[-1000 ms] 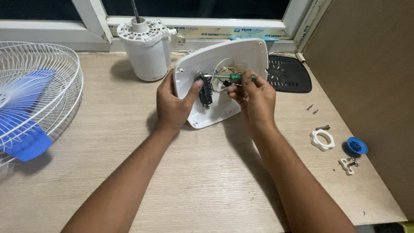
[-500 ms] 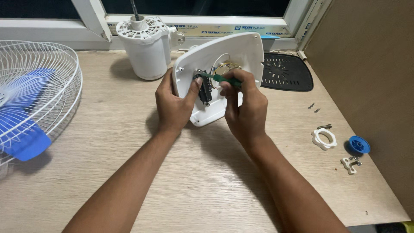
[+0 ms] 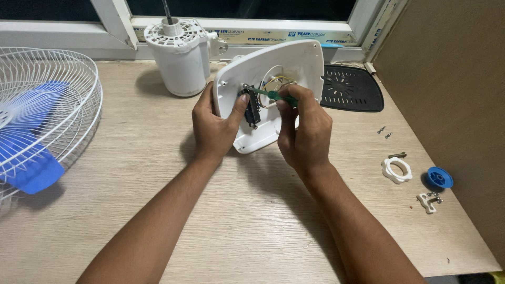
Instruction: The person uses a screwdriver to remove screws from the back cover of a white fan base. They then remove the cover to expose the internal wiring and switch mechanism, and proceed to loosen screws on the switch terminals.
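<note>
Gripping white base shell [image 3: 265,79], left hand [image 3: 215,126] fingers curled (thumb on switch block [image 3: 251,107]), right hand [image 3: 304,131] pinching green screwdriver [image 3: 271,94]

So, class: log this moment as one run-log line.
left hand: holds white fan base shell, thumb on black switch block | right hand: green-handled screwdriver at switch block | table: loose screws, blue cap

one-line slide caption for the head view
Left hand steadies a white fan base shell while right hand works a green screwdriver at its black switch block.
</note>
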